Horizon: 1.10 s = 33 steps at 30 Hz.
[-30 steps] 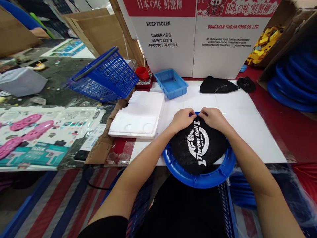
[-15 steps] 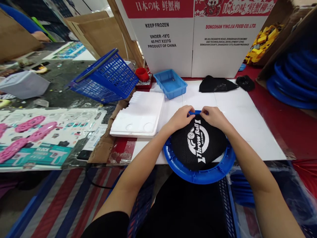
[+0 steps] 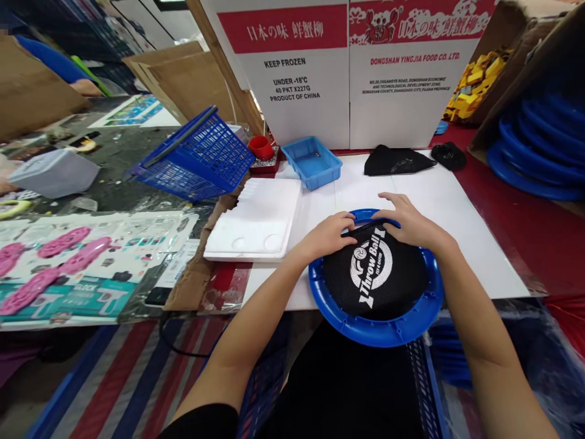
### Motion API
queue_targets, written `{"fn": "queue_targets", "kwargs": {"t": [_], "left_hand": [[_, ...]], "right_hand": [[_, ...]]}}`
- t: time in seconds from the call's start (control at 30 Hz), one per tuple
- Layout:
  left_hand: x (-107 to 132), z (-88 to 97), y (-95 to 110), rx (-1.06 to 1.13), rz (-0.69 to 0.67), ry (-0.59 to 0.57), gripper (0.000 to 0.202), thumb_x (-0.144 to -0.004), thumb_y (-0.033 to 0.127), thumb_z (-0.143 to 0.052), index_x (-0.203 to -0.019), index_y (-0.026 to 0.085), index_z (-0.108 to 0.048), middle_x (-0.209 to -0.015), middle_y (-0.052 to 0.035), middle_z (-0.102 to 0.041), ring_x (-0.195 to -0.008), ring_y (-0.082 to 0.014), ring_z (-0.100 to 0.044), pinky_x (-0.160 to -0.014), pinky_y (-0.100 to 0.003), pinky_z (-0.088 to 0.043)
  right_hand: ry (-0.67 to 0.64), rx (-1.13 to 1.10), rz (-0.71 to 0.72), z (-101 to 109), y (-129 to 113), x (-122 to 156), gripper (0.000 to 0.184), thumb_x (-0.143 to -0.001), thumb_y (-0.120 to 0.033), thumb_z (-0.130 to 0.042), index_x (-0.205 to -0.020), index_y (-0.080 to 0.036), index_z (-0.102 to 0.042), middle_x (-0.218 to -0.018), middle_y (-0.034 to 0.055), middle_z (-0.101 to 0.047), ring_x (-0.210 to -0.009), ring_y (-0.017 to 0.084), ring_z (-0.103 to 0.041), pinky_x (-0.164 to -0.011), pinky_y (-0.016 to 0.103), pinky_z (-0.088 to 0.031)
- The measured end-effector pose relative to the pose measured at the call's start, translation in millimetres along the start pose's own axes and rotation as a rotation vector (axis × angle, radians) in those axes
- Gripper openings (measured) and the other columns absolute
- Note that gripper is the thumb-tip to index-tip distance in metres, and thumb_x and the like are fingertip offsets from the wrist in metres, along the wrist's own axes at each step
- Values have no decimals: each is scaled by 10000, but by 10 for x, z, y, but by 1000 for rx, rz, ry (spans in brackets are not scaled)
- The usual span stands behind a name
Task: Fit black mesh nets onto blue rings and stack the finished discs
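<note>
White worktop (image 3: 484,256) before a carton (image 3: 297,122) marked "KEEP FROZEN"; a blue ring (image 3: 365,334) overhangs its near edge.
Black mesh (image 3: 406,274) inside the ring reads "Throw Ball", with "FLY & CATCH" smaller; at the ring's eleven o'clock the left hand (image 3: 328,235) has thumb and fingers closed on the mesh's edge, while near one o'clock the right hand (image 3: 406,221) has parted fingers, one raised, and whether they pinch anything I cannot tell; straight ahead at twelve, the carton adds "PRODUCT OF CHINA" and "DONGSHAN YINGJIA FOOD CO. LTD."; toward two, dim stacked blue rings (image 3: 539,146) run out of frame.
</note>
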<state>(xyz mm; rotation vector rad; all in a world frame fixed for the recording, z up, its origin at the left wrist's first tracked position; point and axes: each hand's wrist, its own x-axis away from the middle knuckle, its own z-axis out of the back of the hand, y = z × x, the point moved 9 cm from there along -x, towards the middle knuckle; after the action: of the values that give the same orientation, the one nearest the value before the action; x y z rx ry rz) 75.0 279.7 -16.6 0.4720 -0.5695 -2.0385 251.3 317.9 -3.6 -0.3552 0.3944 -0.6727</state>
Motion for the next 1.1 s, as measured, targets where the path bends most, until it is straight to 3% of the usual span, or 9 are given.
{"fn": "queue_targets", "kwargs": {"t": [0.07,0.13,0.33,0.53,0.67,0.73,0.83,0.97,1.1], "left_hand": [[-21,-25,3,50,-22,10,136,-890,268,-793,-919,205,-676,-1444,-123,-671,-1344,-288,-638,-1188,-488,-494],[-35,-11,-14,83,-37,39,171,-870,269,-819,-894,201,-664,-1426,-129,-680,-1333,-290,-647,-1174,-484,-502],[-11,208,-106,162,-31,107,165,-865,280,-813,-816,197,-679,-1274,-94,-720,-1181,-249,-688,-1110,-439,-516],[55,243,-319,199,170,45,80,-892,271,-718,-848,212,-747,-931,-37,-763,-904,-202,-680,-858,-350,-531],[67,178,-401,253,238,4,98,-889,272,-692,-852,195,-741,-896,-39,-762,-834,-184,-663,-806,-333,-506],[65,173,-405,275,243,-2,109,-889,280,-687,-860,188,-737,-912,-44,-761,-842,-183,-656,-813,-332,-502],[65,193,-363,297,211,-13,127,-903,291,-675,-884,181,-736,-920,-44,-754,-850,-182,-648,-812,-328,-501],[85,198,-268,277,128,-68,128,-906,288,-691,-920,183,-762,-923,-43,-759,-863,-187,-658,-818,-332,-507],[116,136,-153,202,29,-157,129,-901,277,-719,-968,194,-791,-982,-57,-766,-923,-207,-677,-856,-345,-521]], "right_hand": [[-77,-34,36,-118,-34,-24,313,-997,-277,-625,-1256,-329,-792,-1646,74,-479,-1558,389,-387,-1290,647,-364],[-115,-66,23,-197,9,-53,250,-999,-331,-642,-1179,-283,-808,-1606,110,-539,-1515,399,-455,-1265,651,-390],[-38,-188,-43,-54,167,-107,140,-956,-364,-677,-937,-236,-732,-1364,125,-722,-1287,332,-665,-1161,545,-489],[-39,-270,-155,35,282,-64,200,-972,-395,-623,-945,-234,-739,-1141,84,-788,-1024,269,-713,-913,426,-565],[-54,-233,-250,6,380,-29,220,-962,-392,-618,-890,-223,-739,-903,52,-777,-866,249,-695,-861,429,-551],[-70,-287,-226,-1,319,-25,251,-977,-444,-627,-924,-233,-750,-960,58,-783,-913,257,-705,-877,439,-566],[-81,-380,-115,3,129,-35,298,-989,-532,-657,-1041,-269,-787,-1230,78,-764,-1136,288,-704,-1019,482,-571],[-245,-334,-15,-216,-10,-11,361,-948,-580,-739,-1217,-351,-813,-1617,52,-565,-1522,369,-489,-1289,594,-370],[-327,-274,-25,-401,52,22,495,-937,-600,-747,-1384,-387,-747,-1725,40,-446,-1610,394,-367,-1329,635,-287]]}}
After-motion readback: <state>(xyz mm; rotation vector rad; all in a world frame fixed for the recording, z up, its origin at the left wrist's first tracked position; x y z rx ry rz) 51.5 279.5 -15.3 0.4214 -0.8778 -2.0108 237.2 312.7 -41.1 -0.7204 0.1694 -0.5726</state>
